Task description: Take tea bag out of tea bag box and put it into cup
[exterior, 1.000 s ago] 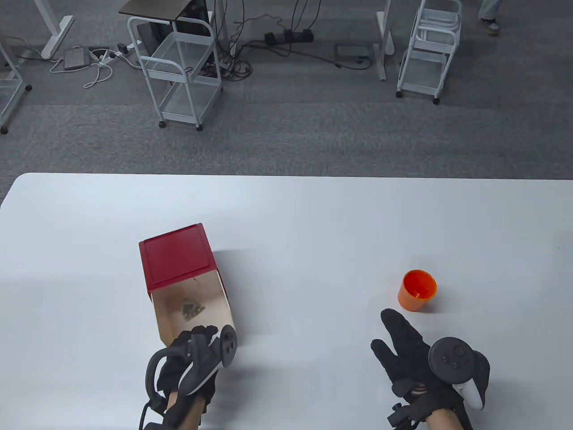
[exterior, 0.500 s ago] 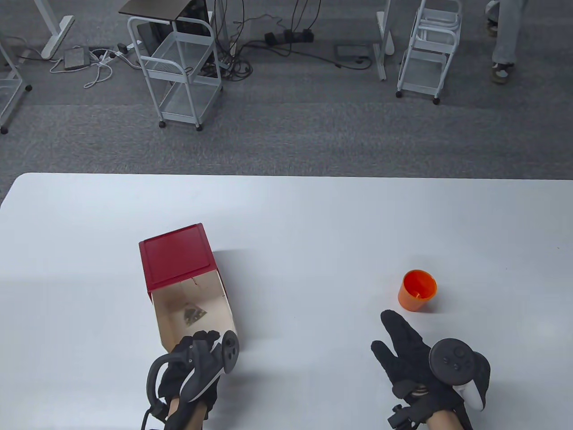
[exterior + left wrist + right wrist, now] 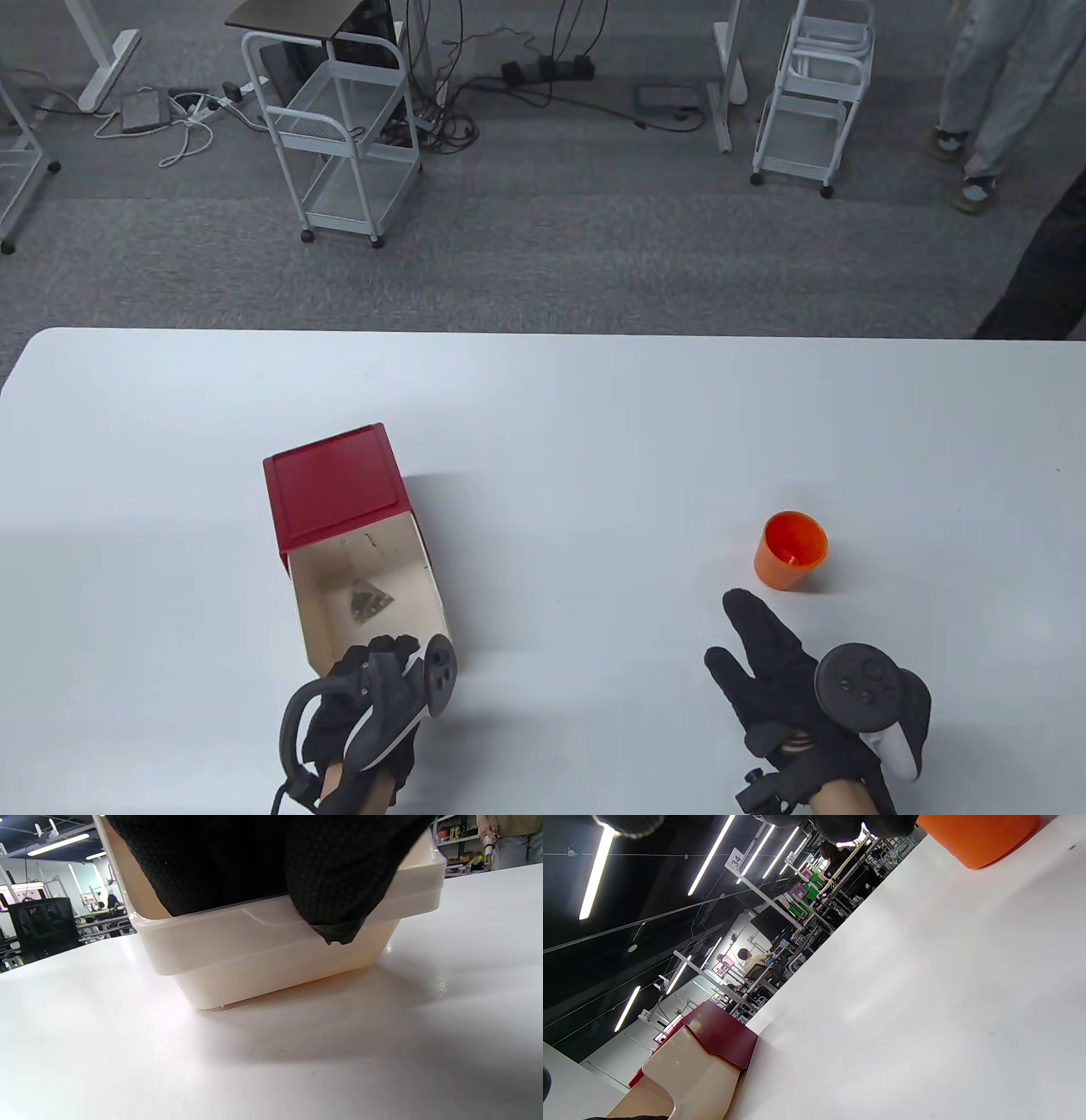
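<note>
Left hand [image 3: 373, 692] hooks its gloved fingers [image 3: 339, 887] over the near rim of the cream tea bag box [image 3: 407, 594], gripping the drawer that stands out from under the red lid [image 3: 331, 488]. One pyramid tea bag [image 3: 369, 601] lies on the drawer floor, just beyond those fingers. I judge it light, soft and easily crushed; I would pinch it gently by its upper corner. My right hand [image 3: 793, 679] rests flat on the white table [image 3: 594, 424], fingers spread, grasping nothing, just near of the orange cup [image 3: 791, 549]. That cup stands upright at right, well apart from the box, seemingly holding nothing.
</note>
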A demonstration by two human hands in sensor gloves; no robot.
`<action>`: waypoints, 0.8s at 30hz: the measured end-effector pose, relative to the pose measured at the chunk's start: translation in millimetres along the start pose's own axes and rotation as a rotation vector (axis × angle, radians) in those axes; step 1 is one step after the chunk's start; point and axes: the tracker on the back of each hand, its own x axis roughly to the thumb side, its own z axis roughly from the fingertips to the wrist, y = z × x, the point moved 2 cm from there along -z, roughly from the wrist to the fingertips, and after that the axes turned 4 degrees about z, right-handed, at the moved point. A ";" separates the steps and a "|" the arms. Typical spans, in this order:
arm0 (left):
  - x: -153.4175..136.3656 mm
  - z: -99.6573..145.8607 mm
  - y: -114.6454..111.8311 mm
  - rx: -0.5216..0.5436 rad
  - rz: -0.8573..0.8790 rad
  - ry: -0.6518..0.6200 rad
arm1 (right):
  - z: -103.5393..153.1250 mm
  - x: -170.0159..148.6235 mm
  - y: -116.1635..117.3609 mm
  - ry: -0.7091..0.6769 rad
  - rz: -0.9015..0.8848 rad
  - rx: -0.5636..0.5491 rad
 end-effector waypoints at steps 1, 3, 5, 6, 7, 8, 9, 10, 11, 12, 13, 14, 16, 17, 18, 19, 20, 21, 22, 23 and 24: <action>0.4 0.2 -0.4 -0.001 -0.003 -0.002 | 0.1 0.0 -0.1 0.000 -0.001 0.000; 0.8 -0.4 -2.2 -0.012 -0.008 -0.002 | 0.2 0.0 -0.5 -0.001 -0.001 -0.003; 0.8 -0.6 -2.5 -0.013 -0.007 0.000 | 0.2 -0.1 -0.6 -0.002 -0.002 -0.004; 0.6 -1.0 -2.7 -0.022 -0.003 0.000 | 0.2 -0.2 -0.7 -0.002 -0.001 -0.005; 0.4 -1.5 -2.6 -0.035 -0.001 -0.002 | 0.2 -0.2 -0.7 -0.002 -0.001 -0.005; -0.4 -1.8 -2.4 -0.074 0.022 0.011 | 0.1 -0.3 -0.8 -0.001 -0.002 -0.004; -1.6 -2.0 -0.6 -0.101 0.041 0.019 | 0.1 -0.4 -0.8 0.000 -0.001 -0.005; -3.7 -1.8 3.3 -0.115 0.066 0.025 | 0.1 -0.4 -0.8 0.000 0.000 -0.004; -6.3 -2.2 9.0 -0.105 0.097 0.030 | 0.2 -0.4 -0.7 0.000 0.000 -0.003; -9.1 -2.6 14.6 -0.098 0.120 0.037 | 0.2 -0.4 -0.8 0.000 0.000 -0.003; -13.1 -3.3 22.2 -0.081 0.153 0.047 | 0.3 -0.4 -0.8 0.000 0.000 -0.003; -17.5 -4.6 30.7 -0.065 0.187 0.061 | 0.3 -0.3 -0.7 -0.001 0.001 -0.003; -24.2 -7.7 45.3 -0.046 0.236 0.093 | 0.2 -0.1 -0.8 -0.003 0.001 -0.003; -27.1 -10.2 51.6 -0.042 0.255 0.114 | 0.0 0.0 -0.8 -0.004 0.001 -0.003; -28.5 -12.1 55.1 -0.043 0.265 0.128 | -0.1 0.0 -0.8 -0.005 0.001 -0.002; -29.9 -15.3 59.9 -0.042 0.275 0.150 | -0.1 0.1 -0.7 -0.007 0.001 -0.002; -30.6 -19.6 63.8 -0.044 0.278 0.173 | -0.2 0.3 -0.6 -0.008 0.002 -0.003; -30.6 -22.3 65.5 -0.049 0.276 0.189 | -0.3 0.5 -0.4 -0.010 0.003 -0.002; -30.1 -26.8 67.6 -0.050 0.269 0.222 | -0.3 0.9 -0.2 -0.012 0.004 -0.001; -29.3 -29.4 67.9 -0.053 0.267 0.234 | -0.3 1.0 -0.2 -0.013 0.004 -0.001; -27.3 -34.2 67.9 -0.066 0.261 0.253 | -0.4 1.1 0.0 -0.015 0.004 -0.002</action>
